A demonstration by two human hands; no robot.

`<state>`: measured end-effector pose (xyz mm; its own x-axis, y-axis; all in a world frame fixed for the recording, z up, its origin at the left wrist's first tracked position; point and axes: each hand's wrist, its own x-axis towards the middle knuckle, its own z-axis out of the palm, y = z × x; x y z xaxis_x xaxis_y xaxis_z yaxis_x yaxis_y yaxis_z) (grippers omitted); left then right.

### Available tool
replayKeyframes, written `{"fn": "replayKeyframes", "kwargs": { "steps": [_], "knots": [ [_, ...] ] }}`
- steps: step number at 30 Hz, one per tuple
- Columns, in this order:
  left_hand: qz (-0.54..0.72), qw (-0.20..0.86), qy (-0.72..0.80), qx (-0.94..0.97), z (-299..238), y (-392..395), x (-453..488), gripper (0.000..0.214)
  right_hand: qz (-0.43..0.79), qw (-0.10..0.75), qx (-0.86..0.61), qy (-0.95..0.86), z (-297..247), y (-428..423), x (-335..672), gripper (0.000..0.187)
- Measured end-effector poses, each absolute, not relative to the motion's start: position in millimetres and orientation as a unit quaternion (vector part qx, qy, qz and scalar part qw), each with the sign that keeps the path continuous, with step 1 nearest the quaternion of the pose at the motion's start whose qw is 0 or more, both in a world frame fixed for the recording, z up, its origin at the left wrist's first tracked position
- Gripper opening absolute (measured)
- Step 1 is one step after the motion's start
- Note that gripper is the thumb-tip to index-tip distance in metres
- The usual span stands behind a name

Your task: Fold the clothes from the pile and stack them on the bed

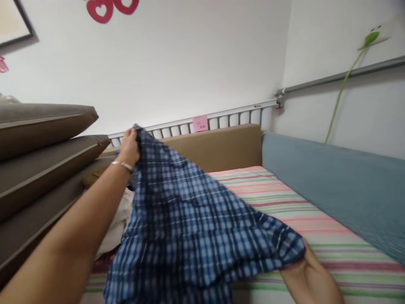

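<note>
A blue plaid garment (190,219), perhaps a shirt, hangs stretched between my two hands in the head view. My left hand (130,147), with a bracelet at the wrist, is closed on its upper corner, raised and reaching forward. Lower down at the right, my right hand (308,276) has its fingers covered by the far end of the cloth, which is drawn out toward it. Folds run across the middle of the fabric, and its lower part drops out of the frame. Below lies a striped bed sheet (316,215).
Brown cushions (47,156) are stacked at the left, with pale crumpled cloth (118,215) beside them. A tan padded board (228,147) and a blue padded side (322,169) border the bed. Behind stand a white radiator (234,120) and a pink note (200,123).
</note>
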<state>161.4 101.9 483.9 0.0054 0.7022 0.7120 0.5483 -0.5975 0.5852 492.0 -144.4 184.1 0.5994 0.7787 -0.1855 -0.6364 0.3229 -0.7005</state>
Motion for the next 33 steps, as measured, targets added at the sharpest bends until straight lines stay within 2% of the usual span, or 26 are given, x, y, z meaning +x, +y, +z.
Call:
{"fn": "replayKeyframes", "kwargs": {
  "steps": [1,3,4,6,10,12,14,17,20,24,29,31,33],
  "knots": [
    [0.560,0.082,0.438,0.698,478.6,120.1,189.9,0.047,0.416,0.824,-0.377,-0.078,186.7,-140.1,503.9,0.037],
    [0.575,0.109,0.412,0.698,445.5,141.3,230.0,0.059,0.391,0.837,-0.377,-0.055,177.1,-138.5,526.2,0.030],
    [0.562,0.118,0.397,0.716,418.1,143.2,239.0,0.063,0.386,0.837,-0.385,-0.041,165.1,-140.8,535.2,0.027],
    [0.482,0.107,0.379,0.783,347.4,130.1,233.7,0.056,0.388,0.823,-0.414,-0.012,131.6,-149.0,547.2,0.024],
    [0.334,0.082,0.391,0.854,197.9,54.0,167.7,0.043,0.408,0.787,-0.463,0.022,71.9,-161.7,550.2,0.032],
    [0.307,0.050,0.388,0.867,146.9,8.0,138.1,0.042,0.413,0.775,-0.478,0.020,63.2,-160.5,546.3,0.037],
    [0.257,0.030,0.378,0.889,116.6,-28.8,124.9,0.051,0.414,0.760,-0.500,0.014,66.5,-155.7,541.9,0.045],
    [0.181,0.011,0.404,0.897,96.8,-50.7,132.6,0.068,0.413,0.726,-0.550,-0.007,77.6,-147.8,536.5,0.054],
    [0.156,0.010,0.466,0.871,88.3,-37.4,156.0,0.072,0.404,0.685,-0.605,-0.025,85.6,-143.7,533.1,0.054],
    [0.156,0.099,0.488,0.853,85.0,-5.6,190.6,0.071,0.431,0.667,-0.607,-0.011,104.8,-143.9,530.3,0.046],
    [0.301,0.297,0.501,0.755,122.5,26.0,186.1,0.047,0.396,0.733,-0.552,-0.031,160.1,-158.5,533.0,0.049],
    [0.358,0.328,0.460,0.744,151.4,28.8,155.9,0.045,0.395,0.733,-0.551,-0.064,178.6,-173.7,538.4,0.044],
    [0.412,0.305,0.423,0.747,182.4,18.9,113.7,0.039,0.376,0.715,-0.577,-0.123,186.6,-195.8,546.9,0.039]
  ]
}}
